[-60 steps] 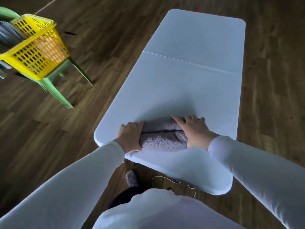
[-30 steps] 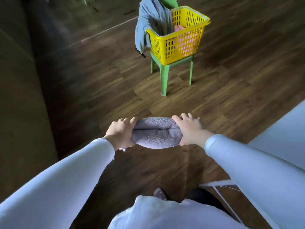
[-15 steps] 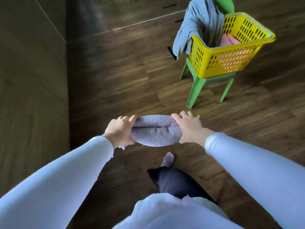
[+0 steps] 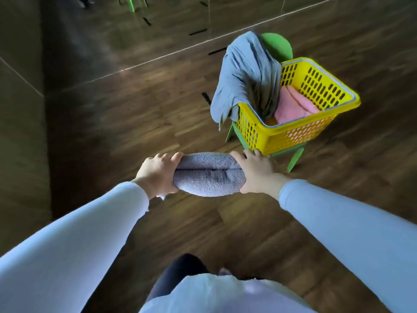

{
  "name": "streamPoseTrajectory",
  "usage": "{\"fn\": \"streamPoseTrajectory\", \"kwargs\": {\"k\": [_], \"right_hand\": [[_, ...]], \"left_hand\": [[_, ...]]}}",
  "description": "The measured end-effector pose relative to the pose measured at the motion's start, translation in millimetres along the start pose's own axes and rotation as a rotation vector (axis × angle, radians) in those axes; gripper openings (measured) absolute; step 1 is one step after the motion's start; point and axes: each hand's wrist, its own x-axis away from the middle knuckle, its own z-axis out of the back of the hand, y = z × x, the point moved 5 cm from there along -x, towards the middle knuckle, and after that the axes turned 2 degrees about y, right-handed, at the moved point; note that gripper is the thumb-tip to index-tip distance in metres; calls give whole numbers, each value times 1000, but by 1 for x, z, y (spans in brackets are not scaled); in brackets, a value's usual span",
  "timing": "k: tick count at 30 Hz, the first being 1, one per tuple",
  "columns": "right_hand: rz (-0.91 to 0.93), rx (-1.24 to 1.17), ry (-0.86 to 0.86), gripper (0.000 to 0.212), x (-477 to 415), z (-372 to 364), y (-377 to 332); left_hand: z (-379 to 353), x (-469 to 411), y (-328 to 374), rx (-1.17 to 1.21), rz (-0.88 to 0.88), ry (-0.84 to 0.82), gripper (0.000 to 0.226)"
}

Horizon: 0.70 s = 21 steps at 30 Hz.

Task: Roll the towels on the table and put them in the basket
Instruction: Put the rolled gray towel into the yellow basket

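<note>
Meanwhile, left hand (image 4: 158,175) and right hand (image 4: 257,173) clamp ends of rolled grey towel (image 4: 208,177) near yellow basket (image 4: 282,132); loosened grip risks unrolling, draped grey cloth (image 4: 243,73) may snag drop.

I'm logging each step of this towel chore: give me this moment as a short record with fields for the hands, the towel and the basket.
held: rolled grey towel, between both hands
left hand: grips its left end
right hand: grips its right end
target: yellow basket on green chair, ahead right
inside basket: pink towel
over chair back: grey cloth, reaching the basket's edge
status: grey towel not yet in basket
</note>
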Motion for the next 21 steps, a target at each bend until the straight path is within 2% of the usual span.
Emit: {"fn": "streamPoseTrajectory", "kwargs": {"k": [5,11,17,21], "right_hand": [[-156,16,75,116,-83,34,68],[-388,-49,96,111,-163,60,156],[-596,-135,74,117,-211,70,243],[-752,-167,60,120,-229,61,308]], "left_hand": [[46,-139,-7,-27,-108,71,82],[90,-313,14,-79,-333,136,85],[129,-457,69,-121,-587,186,88],[142,-547,133,-155,-764,189,85]]}}
